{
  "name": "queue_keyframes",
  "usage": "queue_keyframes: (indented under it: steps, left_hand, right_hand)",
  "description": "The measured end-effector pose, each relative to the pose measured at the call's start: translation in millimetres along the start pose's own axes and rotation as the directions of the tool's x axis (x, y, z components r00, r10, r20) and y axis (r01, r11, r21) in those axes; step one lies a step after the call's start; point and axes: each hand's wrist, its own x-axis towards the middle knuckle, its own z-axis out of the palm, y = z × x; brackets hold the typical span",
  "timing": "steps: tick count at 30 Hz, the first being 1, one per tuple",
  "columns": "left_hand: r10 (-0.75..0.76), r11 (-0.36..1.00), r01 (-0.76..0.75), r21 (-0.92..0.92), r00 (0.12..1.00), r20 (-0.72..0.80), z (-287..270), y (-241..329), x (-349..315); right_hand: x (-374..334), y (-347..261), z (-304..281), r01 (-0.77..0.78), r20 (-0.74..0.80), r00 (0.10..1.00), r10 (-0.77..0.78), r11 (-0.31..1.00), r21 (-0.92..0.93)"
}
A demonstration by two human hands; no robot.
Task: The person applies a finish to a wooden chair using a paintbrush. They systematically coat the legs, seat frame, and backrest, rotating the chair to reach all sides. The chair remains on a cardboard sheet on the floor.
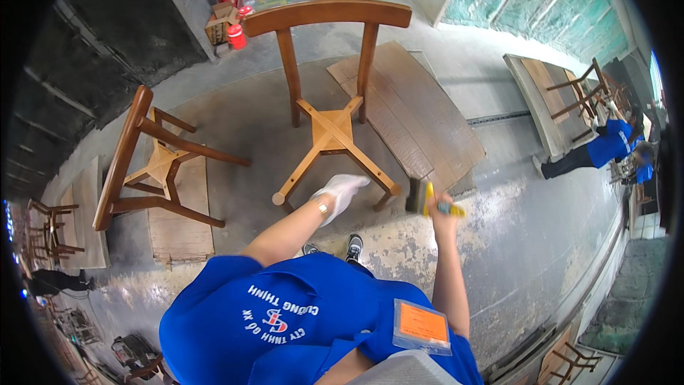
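A brown wooden chair frame point(333, 130) without a seat stands in front of me, with pale crossed rails under a curved back. My left hand point(342, 196), covered in white, reaches over its near side. The fingers look stretched toward the near right rail; whether they touch it I cannot tell. To the right of that chair, my right hand point(444, 219) grips a yellow-handled brush point(430, 199). The brush's broad dark head points left, close to the chair's near right leg.
Another chair frame point(162, 164) lies tilted at left. Flat cardboard point(410, 110) covers floor beyond the near chair. A red container point(236, 37) stands by a box at the back. A co-worker in blue point(611, 144) is beside more chairs at far right.
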Motion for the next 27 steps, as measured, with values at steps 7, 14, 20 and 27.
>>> queue_keyframes:
  steps: [7,14,20,27]
  left_hand:
    - [-0.112,0.840,0.080,-0.537,0.993,-0.028,-93,-55,-173]
    - [-0.290,0.730,-0.024,-0.683,0.894,-0.341,-138,-183,-230]
    - [-0.519,0.744,0.142,-0.653,0.738,-0.431,-158,-300,-212]
    - [-0.403,0.913,0.384,-0.140,0.788,-0.465,-194,-358,-215]
  right_hand:
    - [168,-238,116,0.879,-0.310,0.438,-0.844,0.474,-0.049]
    - [165,-348,319,0.814,-0.452,0.518,-0.726,0.581,-0.002]
    - [119,-351,415,0.797,0.040,0.317,-0.947,0.289,0.530]
    - [197,-340,269,0.750,-0.739,0.368,-0.565,0.650,-0.123]
